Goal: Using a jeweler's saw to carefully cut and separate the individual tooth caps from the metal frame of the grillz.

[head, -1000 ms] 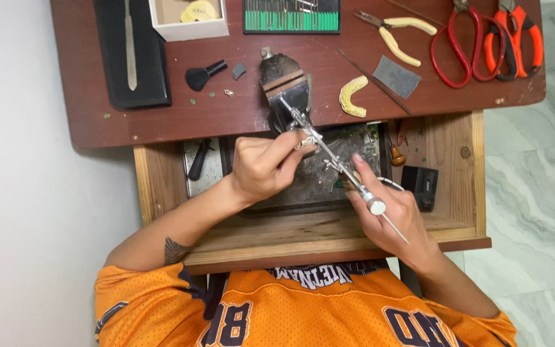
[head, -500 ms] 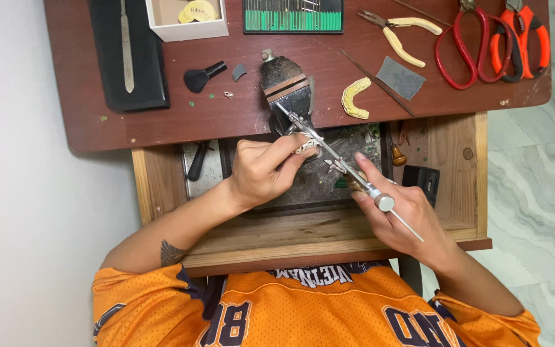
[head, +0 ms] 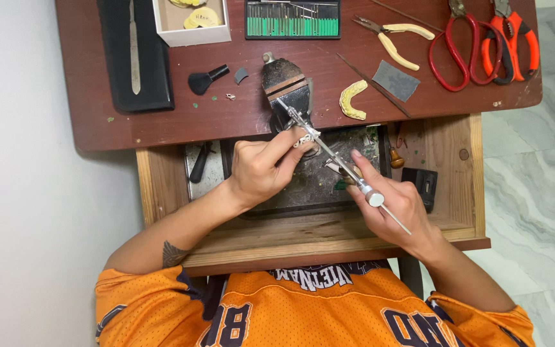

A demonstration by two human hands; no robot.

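Two hands work mid-job: the left hand (head: 261,170) pinches a small silver ring (head: 302,140) at the bench peg (head: 288,90), while the right hand (head: 396,205) grips a metal saw frame (head: 329,152) across it; cutting looks unfinished.

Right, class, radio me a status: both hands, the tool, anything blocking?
Left hand pinching small silver piece. Right hand gripping slim metal tool. Vise just beyond; nothing blocking.

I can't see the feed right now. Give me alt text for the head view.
Seen from above, a person in an orange jersey works at a wooden bench: the right hand holds a slim metal saw frame angled toward a small bench vise, while the left hand pinches a small silvery piece beside it. Red scissors, pliers and a black brush lie on the benchtop.
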